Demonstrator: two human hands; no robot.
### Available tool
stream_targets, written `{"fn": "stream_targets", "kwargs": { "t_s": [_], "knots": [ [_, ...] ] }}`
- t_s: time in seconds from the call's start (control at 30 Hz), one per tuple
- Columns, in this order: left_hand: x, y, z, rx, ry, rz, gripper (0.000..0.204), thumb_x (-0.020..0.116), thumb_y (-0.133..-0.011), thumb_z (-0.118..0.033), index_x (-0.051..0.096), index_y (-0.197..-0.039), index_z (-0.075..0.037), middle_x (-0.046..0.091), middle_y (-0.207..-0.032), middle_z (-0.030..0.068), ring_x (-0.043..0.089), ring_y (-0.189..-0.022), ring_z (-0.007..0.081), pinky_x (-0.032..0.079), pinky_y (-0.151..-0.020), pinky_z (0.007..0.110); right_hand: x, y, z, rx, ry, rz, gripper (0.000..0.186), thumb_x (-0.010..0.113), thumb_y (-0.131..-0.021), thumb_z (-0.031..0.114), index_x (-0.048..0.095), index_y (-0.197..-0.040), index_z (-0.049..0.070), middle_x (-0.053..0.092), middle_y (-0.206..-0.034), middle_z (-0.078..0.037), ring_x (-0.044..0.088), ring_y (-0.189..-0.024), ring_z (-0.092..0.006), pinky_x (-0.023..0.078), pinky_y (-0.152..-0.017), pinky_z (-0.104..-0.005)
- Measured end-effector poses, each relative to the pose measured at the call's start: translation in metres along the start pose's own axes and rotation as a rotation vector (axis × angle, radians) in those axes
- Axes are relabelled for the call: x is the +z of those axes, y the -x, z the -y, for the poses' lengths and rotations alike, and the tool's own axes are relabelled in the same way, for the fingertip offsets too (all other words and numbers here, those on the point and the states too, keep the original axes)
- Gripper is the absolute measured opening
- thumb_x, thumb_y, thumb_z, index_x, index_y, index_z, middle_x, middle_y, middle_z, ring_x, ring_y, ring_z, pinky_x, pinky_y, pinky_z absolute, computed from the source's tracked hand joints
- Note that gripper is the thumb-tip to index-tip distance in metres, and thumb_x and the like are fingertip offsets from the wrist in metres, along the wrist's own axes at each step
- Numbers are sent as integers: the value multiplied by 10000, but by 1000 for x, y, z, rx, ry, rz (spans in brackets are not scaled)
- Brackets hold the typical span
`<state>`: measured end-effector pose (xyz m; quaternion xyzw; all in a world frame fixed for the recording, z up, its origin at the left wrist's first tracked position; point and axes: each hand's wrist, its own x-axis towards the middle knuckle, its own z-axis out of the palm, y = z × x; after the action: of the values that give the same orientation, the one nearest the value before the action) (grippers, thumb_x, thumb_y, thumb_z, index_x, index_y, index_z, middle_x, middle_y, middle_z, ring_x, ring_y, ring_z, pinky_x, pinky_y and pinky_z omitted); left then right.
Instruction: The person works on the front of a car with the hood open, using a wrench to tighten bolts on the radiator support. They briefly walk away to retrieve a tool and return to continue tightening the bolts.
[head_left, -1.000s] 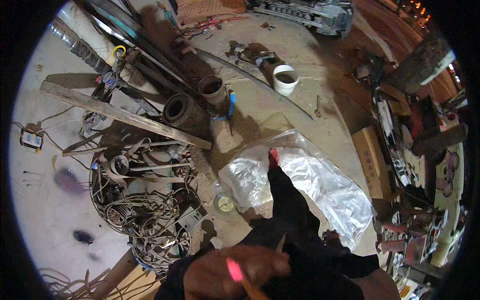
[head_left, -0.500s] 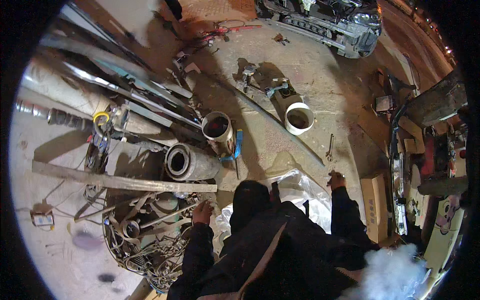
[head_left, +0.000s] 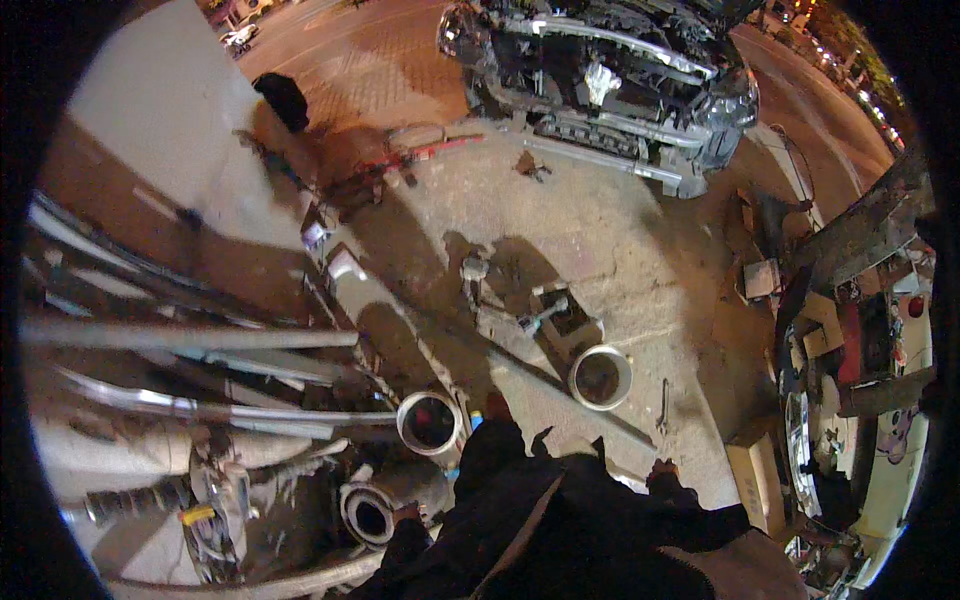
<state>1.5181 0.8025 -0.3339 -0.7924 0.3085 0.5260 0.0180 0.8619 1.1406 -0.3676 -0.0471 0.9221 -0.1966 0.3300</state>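
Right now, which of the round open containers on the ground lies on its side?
The grey metal cylinder beside the left hand lies on its side, mouth facing the camera. The white bucket and the metal can stand upright.

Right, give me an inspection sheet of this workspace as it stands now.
Surface: bare concrete ground, cracked and dusty.
Job's things: left hand beside a grey pipe end lying on the ground; right hand held over bare concrete.
Clutter: metal tubes stacked at left, an open metal can, a white bucket, a wrench, a cardboard box.
Hands: both in dark sleeves; grip cannot be told.
Cables: nothing seen.
Surroundings: stripped car front ahead, parts shelves at right.
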Motion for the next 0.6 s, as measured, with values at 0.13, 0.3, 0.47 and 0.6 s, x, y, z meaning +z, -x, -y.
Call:
{"fn": "stream_targets", "kwargs": {
  "t_s": [0.13,0.3,0.47,0.6],
  "knots": [
    [-42,-62,-214,431,-1138,-31,441,656,-999,-465,717,-1295,-142,739,-1244,178,716,-1107,368,589,-898,566,-2,-37,113,-2,-71,-59,329,650,-995,372,708,-1035,51,711,-793,-138,715,-683,-302,576,-576,-491],
    [-33,-117,-466,708,-1115,-293,399,620,-1009,-504,758,-1236,-207,759,-1154,194,736,-1073,405,591,-894,574,10,-116,247,-123,-27,-213,309,643,-972,369,725,-1050,81,745,-850,-149,756,-766,-327,600,-647,-502],
    [-20,-157,-640,779,-859,-284,377,628,-997,-473,761,-1230,-207,766,-1095,183,747,-959,393,599,-817,552,24,-213,371,-100,271,-203,427,525,-1028,450,752,-1062,91,772,-985,-199,753,-936,-356,604,-798,-513],
    [-22,-190,-726,1323,-1258,-515,331,630,-993,-428,759,-1180,-187,769,-1086,168,752,-898,375,604,-762,533,31,-324,511,-368,230,-380,270,622,-976,310,730,-1043,72,735,-957,-161,730,-820,-351,601,-700,-505]
  ]
}}
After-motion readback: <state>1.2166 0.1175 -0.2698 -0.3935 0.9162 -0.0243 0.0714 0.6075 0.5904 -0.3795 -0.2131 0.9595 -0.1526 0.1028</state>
